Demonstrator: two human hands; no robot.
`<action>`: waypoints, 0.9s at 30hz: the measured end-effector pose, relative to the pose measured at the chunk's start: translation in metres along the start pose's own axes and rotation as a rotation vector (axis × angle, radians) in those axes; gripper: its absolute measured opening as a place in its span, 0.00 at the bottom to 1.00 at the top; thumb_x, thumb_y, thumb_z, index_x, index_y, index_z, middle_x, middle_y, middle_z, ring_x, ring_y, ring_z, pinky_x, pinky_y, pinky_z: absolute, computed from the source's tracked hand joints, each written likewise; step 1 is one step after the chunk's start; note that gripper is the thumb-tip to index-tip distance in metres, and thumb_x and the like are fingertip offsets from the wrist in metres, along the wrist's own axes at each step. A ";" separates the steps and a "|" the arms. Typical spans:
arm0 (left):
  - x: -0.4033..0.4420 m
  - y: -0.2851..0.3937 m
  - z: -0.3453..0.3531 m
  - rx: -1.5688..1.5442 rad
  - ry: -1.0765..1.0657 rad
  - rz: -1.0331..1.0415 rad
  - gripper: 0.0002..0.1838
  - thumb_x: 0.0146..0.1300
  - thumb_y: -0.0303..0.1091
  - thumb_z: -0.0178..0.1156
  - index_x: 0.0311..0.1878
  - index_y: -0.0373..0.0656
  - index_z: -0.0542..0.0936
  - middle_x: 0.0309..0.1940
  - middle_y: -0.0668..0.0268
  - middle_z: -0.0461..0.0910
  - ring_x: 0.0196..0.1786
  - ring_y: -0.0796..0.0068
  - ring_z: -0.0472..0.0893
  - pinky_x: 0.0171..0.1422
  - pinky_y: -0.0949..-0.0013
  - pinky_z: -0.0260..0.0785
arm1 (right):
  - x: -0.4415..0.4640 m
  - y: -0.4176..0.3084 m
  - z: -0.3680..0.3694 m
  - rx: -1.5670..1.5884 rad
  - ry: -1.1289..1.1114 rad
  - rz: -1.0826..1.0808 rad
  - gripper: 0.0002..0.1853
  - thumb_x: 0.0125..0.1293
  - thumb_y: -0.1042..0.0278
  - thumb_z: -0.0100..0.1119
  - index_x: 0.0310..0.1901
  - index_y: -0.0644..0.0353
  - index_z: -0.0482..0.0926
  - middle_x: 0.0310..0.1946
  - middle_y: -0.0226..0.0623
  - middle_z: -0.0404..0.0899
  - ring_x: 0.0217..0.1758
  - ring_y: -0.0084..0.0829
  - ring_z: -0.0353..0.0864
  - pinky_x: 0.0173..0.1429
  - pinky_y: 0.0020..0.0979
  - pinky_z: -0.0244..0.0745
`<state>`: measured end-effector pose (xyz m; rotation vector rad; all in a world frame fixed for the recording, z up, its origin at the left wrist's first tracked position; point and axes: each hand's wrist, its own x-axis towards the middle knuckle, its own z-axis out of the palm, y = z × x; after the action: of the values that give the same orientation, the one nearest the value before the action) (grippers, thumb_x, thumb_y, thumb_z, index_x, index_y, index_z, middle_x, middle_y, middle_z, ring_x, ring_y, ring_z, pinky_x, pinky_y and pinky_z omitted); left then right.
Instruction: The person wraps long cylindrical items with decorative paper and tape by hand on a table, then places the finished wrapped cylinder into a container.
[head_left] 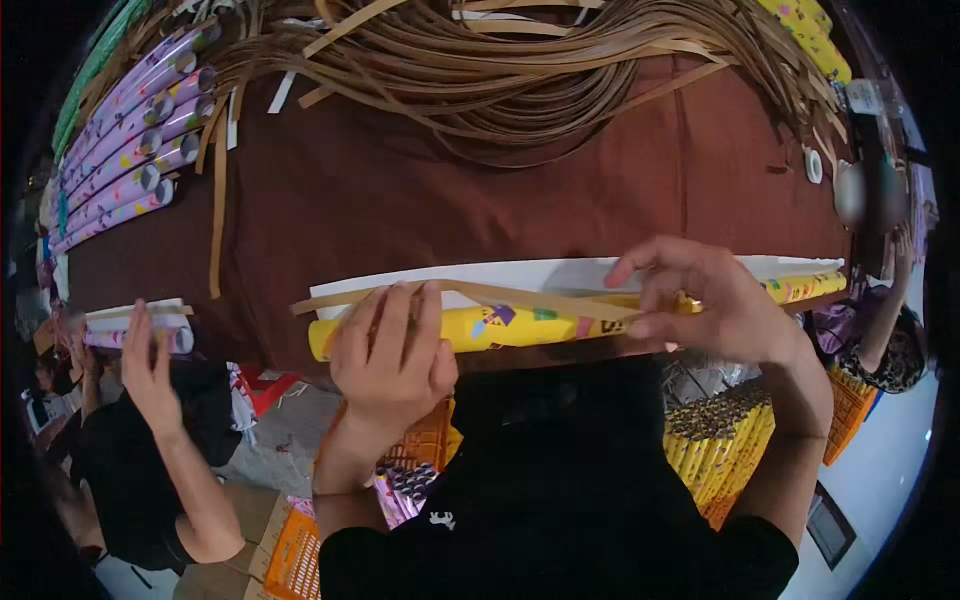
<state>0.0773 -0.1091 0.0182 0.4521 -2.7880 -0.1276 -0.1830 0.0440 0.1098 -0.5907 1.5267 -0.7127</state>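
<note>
Fingers at one yellow roll, one tan strip

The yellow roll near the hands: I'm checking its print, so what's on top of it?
The left hand and part of a tan strip lie over the yellow roll; the right hand covers more. Any print beneath is hidden.

The single head view looks forward and steeply down from above the wearer's shirt at six o'clock, close over the left hand at eight and right hand at three, its wide, dark-cornered picture taking in the table toward twelve.
</note>
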 end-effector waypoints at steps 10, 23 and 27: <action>-0.007 0.000 -0.002 0.064 -0.091 -0.035 0.22 0.65 0.34 0.45 0.57 0.45 0.81 0.54 0.59 0.76 0.53 0.57 0.76 0.55 0.56 0.72 | -0.086 0.092 -0.077 -0.119 0.634 0.006 0.07 0.59 0.71 0.72 0.33 0.65 0.84 0.25 0.26 0.79 0.25 0.15 0.75 0.26 0.19 0.65; -0.019 -0.008 0.001 0.053 -0.129 -0.076 0.23 0.74 0.38 0.38 0.62 0.46 0.79 0.58 0.57 0.76 0.57 0.59 0.75 0.58 0.57 0.69 | -0.070 0.109 -0.075 -0.652 0.805 -0.216 0.07 0.54 0.71 0.74 0.30 0.60 0.84 0.22 0.25 0.73 0.28 0.21 0.68 0.49 0.29 0.58; -0.018 -0.008 0.001 0.050 -0.119 -0.074 0.23 0.74 0.38 0.39 0.62 0.46 0.80 0.59 0.57 0.76 0.58 0.59 0.74 0.58 0.58 0.69 | -0.065 0.111 -0.077 -0.638 0.784 -0.283 0.08 0.55 0.71 0.74 0.29 0.61 0.82 0.21 0.26 0.70 0.28 0.22 0.67 0.49 0.28 0.58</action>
<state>0.0954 -0.1112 0.0112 0.5783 -2.8967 -0.1050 -0.2489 0.1735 0.0738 -1.0991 2.4702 -0.7016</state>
